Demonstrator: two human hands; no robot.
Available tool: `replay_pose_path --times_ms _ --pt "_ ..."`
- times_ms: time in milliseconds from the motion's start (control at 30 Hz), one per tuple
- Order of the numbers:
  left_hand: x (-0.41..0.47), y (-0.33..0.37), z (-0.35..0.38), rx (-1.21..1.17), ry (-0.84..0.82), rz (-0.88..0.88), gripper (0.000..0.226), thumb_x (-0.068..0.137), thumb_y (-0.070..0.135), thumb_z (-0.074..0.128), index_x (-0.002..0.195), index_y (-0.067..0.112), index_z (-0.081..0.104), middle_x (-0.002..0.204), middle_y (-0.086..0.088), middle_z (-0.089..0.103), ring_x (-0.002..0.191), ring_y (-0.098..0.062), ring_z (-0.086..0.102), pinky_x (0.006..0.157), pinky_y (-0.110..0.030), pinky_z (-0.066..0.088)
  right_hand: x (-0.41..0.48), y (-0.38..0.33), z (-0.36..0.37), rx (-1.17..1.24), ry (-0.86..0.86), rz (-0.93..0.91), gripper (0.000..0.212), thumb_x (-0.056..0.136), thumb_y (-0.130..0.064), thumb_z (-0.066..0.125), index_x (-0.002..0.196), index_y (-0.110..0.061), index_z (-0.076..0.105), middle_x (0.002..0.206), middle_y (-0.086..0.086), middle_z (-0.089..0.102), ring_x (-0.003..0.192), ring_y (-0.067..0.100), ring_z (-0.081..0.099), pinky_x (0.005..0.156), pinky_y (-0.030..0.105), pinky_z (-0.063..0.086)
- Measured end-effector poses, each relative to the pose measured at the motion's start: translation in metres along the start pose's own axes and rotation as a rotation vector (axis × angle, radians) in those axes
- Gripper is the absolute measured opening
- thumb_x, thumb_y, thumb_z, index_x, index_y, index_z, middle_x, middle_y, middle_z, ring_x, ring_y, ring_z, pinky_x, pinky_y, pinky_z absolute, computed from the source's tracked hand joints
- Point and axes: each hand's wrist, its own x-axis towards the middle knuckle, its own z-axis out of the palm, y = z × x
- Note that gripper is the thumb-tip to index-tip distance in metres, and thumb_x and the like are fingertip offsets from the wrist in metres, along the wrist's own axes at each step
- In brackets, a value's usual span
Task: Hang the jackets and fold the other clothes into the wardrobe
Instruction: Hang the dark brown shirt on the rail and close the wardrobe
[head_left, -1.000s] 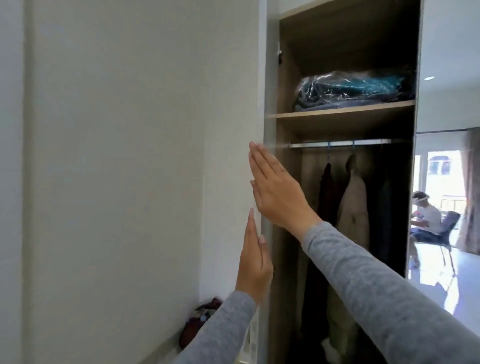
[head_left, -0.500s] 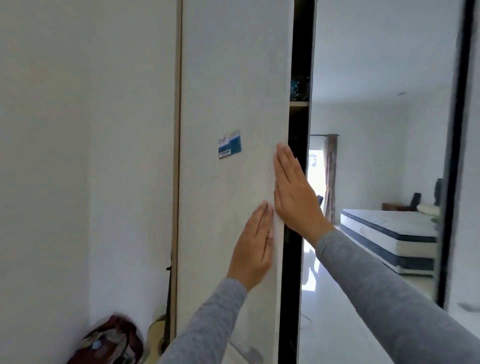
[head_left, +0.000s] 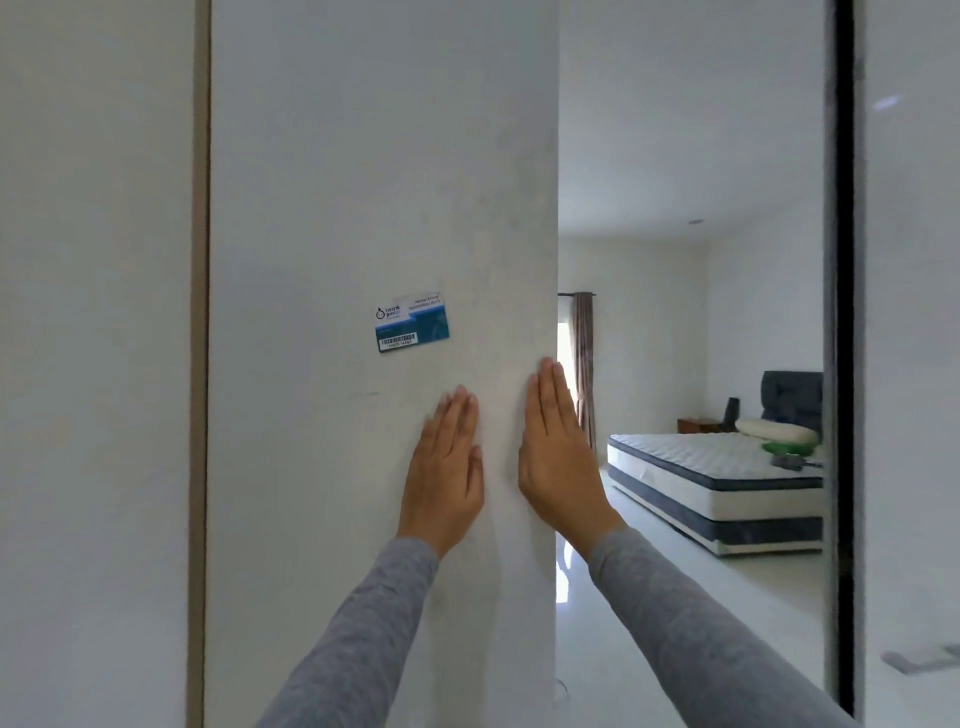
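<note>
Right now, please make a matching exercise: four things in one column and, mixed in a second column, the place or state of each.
Things:
1. left hand
2. right hand
3. sticker
4. pillow

Places or states:
A. lies on the bed seen in the mirror
B. flat on the door, below the sticker
C. flat on the door, near its right edge
D. stuck to the door, above the hands

Pairs: 1-B, 2-C, 3-D, 4-A
</note>
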Motion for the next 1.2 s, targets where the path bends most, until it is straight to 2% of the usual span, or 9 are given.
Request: replay_pose_path --times_ms 100,300,567,767,1200 --pt "0.012 -0.008 0.023 0.039 -0.003 0.040 0.054 0.096 0.022 0.029 0.149 0.011 0.020 0.157 -0.001 0.016 0.146 -0.011 0.003 0.118 -0.030 0.007 0.004 0.023 0.021 -0.052 0.005 -0.007 0.060 0.086 -0.006 0.032 0.143 0.010 0.019 0.153 0.026 0.015 0.144 0.028 0.004 0.118 0.025 -0.006" --pt "0.022 -0.029 0.057 0.150 0.000 0.098 0.052 0.097 0.022 0.029 0.147 0.009 0.027 0.156 -0.006 0.020 0.145 -0.018 0.010 0.119 -0.030 0.006 0.012 0.054 0.055 -0.043 0.007 -0.012 0.060 0.092 -0.015 0.033 0.146 0.005 0.013 0.155 0.022 0.010 0.145 0.025 0.001 0.119 0.026 -0.004" --pt "0.020 -0.063 0.097 0.351 0.059 0.165 0.051 0.100 0.026 0.022 0.148 0.008 0.021 0.155 -0.010 0.020 0.145 -0.023 0.015 0.118 -0.039 0.015 0.011 0.067 0.108 0.026 0.073 0.074 0.061 0.097 -0.022 0.034 0.149 -0.004 0.009 0.158 0.011 0.004 0.147 0.016 -0.005 0.118 0.024 -0.005" --pt "0.035 -0.065 0.107 0.338 0.128 0.184 0.052 0.097 0.024 0.032 0.146 0.006 0.028 0.154 -0.011 0.024 0.144 -0.022 0.019 0.116 -0.041 0.021 0.021 0.080 0.119 -0.053 0.133 0.059 0.059 0.095 -0.020 0.032 0.147 0.001 0.015 0.156 0.018 0.012 0.147 0.023 0.004 0.120 0.035 0.007" --pt "0.028 -0.072 0.125 0.342 0.065 0.165 0.053 0.096 0.024 0.031 0.146 0.006 0.027 0.154 -0.011 0.025 0.144 -0.022 0.020 0.115 -0.042 0.023 0.010 0.087 0.138 -0.131 0.114 0.108 0.059 0.093 -0.021 0.031 0.147 0.003 0.021 0.156 0.019 0.015 0.146 0.025 0.009 0.118 0.042 0.015"
